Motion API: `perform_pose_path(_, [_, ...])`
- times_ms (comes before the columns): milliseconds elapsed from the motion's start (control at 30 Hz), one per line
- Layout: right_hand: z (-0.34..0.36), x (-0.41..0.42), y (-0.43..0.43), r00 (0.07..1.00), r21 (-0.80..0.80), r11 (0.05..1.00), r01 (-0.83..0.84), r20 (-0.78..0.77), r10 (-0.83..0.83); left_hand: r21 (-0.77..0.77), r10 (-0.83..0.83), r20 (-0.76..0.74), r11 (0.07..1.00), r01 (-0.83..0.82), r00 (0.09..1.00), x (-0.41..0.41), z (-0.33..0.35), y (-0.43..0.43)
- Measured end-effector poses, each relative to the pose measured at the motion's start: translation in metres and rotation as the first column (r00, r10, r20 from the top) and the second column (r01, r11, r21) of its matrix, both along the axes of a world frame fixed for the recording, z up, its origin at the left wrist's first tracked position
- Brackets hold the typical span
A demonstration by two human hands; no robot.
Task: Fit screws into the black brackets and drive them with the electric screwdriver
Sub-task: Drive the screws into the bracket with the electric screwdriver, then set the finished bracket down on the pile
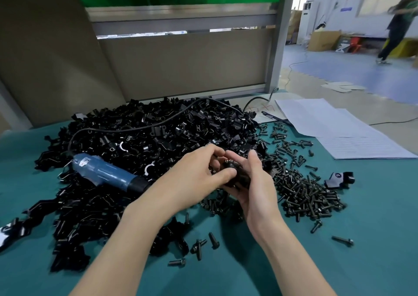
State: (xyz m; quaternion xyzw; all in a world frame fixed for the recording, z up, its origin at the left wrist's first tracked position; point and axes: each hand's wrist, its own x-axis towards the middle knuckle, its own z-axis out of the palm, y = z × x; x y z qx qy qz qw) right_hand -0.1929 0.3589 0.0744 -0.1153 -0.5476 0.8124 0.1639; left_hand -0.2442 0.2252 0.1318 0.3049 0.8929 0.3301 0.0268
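Observation:
A big heap of black brackets [144,137] covers the left and middle of the teal table [373,239]. A pile of dark screws [303,191] lies to the right of my hands. Both hands meet above the table's middle. My right hand [255,182] cups a black bracket [239,175] together with some screws. My left hand [201,171] pinches at that bracket with thumb and fingertips; what the fingertips hold is hidden. The blue electric screwdriver [108,173] lies on the heap to the left, its black tip end behind my left wrist.
The screwdriver's black cable [140,127] runs over the heap toward the back. White paper sheets [334,128] lie at the back right. One bracket [339,179] sits alone at the right. Loose screws [199,246] dot the front. A person [398,24] walks in the far right background.

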Motion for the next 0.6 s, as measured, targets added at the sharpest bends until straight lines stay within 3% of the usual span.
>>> perform_pose_path(233, [0.008, 0.013, -0.001, 0.999, 0.146, 0.988, 0.045, -0.016, -0.043, 0.016, -0.012, 0.015, 1.000, 0.012, 1.000, 0.012, 0.004, 0.000])
perform_pose_path(367, [0.018, 0.041, 0.013, 1.000, 0.342, 0.940, 0.007, 0.021, -0.015, 0.122, -0.032, 0.093, 0.992, 0.020, 0.995, 0.038, -0.004, 0.004])
perform_pose_path(433, [0.030, 0.059, 0.029, 0.999, 0.510, 0.860, -0.032, 0.031, 0.018, 0.191, -0.056, 0.119, 0.981, 0.032, 0.991, 0.052, -0.009, 0.009])
perform_pose_path(600, [0.078, 0.114, 0.079, 0.981, 0.843, 0.512, -0.163, 0.192, -0.003, 0.197, -0.200, 0.139, 0.965, 0.171, 0.970, 0.096, -0.008, 0.050])
